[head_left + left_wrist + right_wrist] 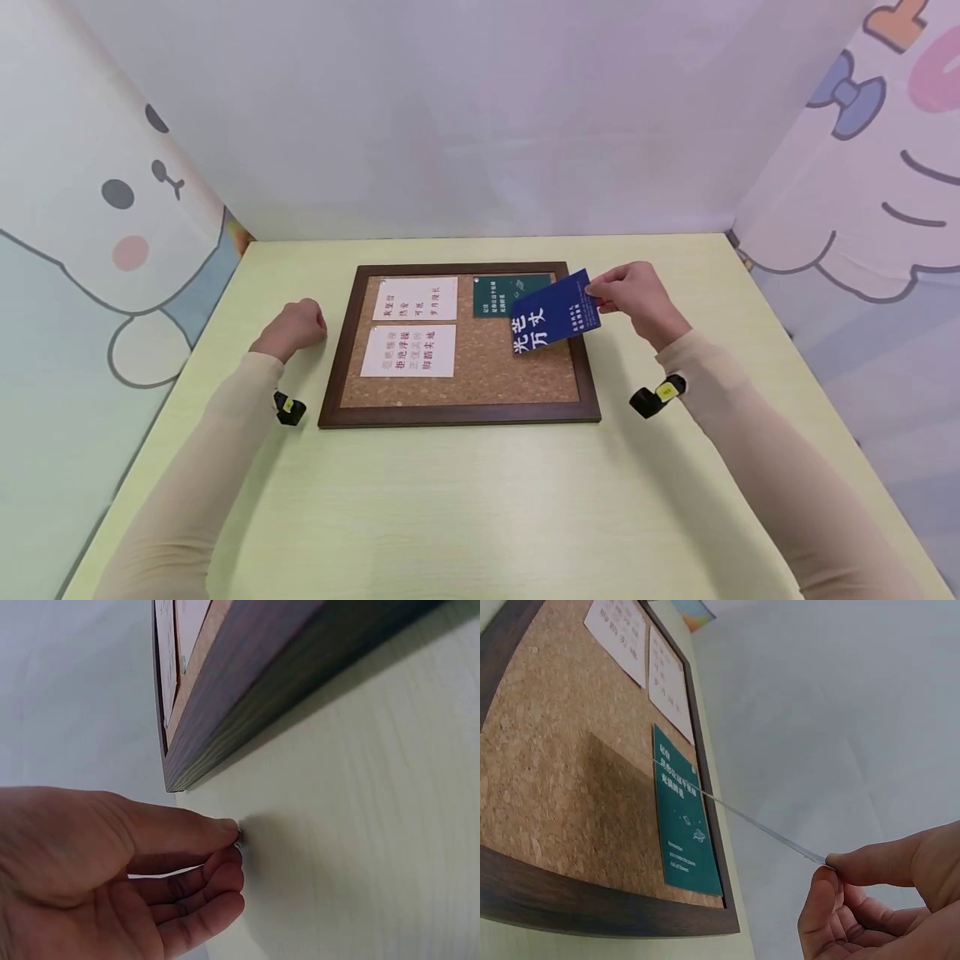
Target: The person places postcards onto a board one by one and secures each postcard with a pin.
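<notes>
My right hand (637,300) pinches a dark blue card (555,308) with white lettering by its right end, thumb against fingers. The card tilts above the right half of a cork board (495,387) and overlaps a green card (491,297); in the right wrist view the blue card (769,832) appears edge-on. Left of the board, my left hand (296,325) is low over the table with curled fingers. Between its thumb and forefinger shows the tip of a small grey pin-like thing (239,840), mostly hidden.
Two white cards, an upper one (416,298) and a lower one (408,352), lie on the board's left half. A brown wooden frame (465,414) surrounds the cork. The board lies on a pale wooden table (450,508), with a light cloth wall (480,125) behind.
</notes>
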The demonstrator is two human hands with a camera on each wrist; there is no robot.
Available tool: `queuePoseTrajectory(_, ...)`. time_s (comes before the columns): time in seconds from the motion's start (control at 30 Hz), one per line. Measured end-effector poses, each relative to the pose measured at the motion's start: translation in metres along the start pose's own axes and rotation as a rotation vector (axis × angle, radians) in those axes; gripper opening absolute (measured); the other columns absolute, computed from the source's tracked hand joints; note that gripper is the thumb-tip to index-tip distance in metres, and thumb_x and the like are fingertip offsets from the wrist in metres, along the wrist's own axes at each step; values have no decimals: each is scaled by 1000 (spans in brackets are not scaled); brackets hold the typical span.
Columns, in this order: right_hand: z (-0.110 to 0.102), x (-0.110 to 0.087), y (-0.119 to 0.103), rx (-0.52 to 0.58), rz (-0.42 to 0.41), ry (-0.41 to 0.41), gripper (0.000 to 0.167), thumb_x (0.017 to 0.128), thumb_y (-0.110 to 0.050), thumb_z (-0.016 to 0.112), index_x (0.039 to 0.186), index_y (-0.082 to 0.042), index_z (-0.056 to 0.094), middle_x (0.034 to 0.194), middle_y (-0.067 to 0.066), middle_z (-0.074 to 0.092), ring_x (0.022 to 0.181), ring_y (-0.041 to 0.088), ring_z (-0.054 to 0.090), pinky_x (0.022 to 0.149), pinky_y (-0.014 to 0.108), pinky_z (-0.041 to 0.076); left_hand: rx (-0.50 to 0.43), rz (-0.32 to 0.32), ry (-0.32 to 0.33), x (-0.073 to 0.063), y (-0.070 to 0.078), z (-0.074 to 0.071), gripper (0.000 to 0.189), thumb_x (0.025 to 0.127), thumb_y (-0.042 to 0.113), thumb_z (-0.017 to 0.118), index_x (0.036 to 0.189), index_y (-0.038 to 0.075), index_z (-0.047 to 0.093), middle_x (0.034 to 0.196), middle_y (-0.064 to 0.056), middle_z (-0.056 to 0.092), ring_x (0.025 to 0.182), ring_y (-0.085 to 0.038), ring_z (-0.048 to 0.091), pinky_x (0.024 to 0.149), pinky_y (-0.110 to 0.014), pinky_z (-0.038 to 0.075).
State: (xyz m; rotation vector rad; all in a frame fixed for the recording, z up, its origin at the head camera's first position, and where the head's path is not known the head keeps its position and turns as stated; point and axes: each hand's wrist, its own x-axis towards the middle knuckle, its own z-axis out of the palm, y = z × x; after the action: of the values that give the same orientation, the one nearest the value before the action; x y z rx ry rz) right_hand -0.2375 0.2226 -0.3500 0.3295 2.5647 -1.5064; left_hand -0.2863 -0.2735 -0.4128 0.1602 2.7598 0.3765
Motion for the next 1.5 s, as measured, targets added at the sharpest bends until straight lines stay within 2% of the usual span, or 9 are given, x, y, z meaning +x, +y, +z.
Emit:
queuePoseTrajectory(0.27,23,0,5,58,8,-40,29,94,-13,62,111,11,65,101,18,66,70,11,63,74,27,57,-2,8,-14,-1,1,0,13,88,6,52,90,-4,60,79,-13,57,70,-24,51,58,-32,41)
queuePoseTrajectory(0.5,40,-2,10,111,40,-65,27,94,-13,63,109,9,65,101,18,65,71,14,61,84,38,56,-6,10,-25,0,0,-1,11,87,4,53,87,-4,61,76,-11,56,69,-23,50,58,-32,40)
queuePoseTrajectory(0.73,49,-6,13,138,48,-67,27,94,-12,62,110,10,65,103,18,66,72,14,61,82,36,56,4,6,-19,2,0,0,13,88,5,53,90,-5,62,78,-12,57,70,-23,51,58,-32,40)
queuePoseTrajectory(0.9,53,-7,17,146,76,-60,27,95,-12,61,113,9,65,112,22,65,76,16,63,90,43,54,5,0,-27,0,1,-2,12,88,4,53,90,-5,61,79,-12,57,70,-24,50,59,-32,40)
queuePoseTrajectory(1.03,57,-7,22,129,86,-48,27,95,-12,61,112,9,65,111,23,65,77,17,64,91,46,53,10,-1,-28,-1,2,-4,12,88,4,52,90,-5,61,78,-12,57,70,-24,50,59,-32,40)
queuePoseTrajectory(1.27,65,-7,30,56,57,2,22,94,-13,63,103,7,68,100,19,67,72,16,63,82,41,57,25,17,-21,-1,2,-6,14,88,3,52,91,-7,61,79,-14,58,71,-25,51,59,-32,41)
queuePoseTrajectory(1.4,70,-6,36,-48,32,44,20,92,-14,65,97,5,70,92,15,68,67,15,62,69,32,57,34,17,-29,-1,2,-7,16,89,4,52,92,-8,62,81,-16,59,72,-26,52,60,-33,43)
queuePoseTrajectory(1.5,74,-4,42,-139,3,70,18,91,-15,66,92,2,72,81,11,68,66,15,59,59,25,51,31,4,-39,-2,3,-9,17,90,4,52,95,-9,62,84,-17,60,75,-27,53,63,-35,44)
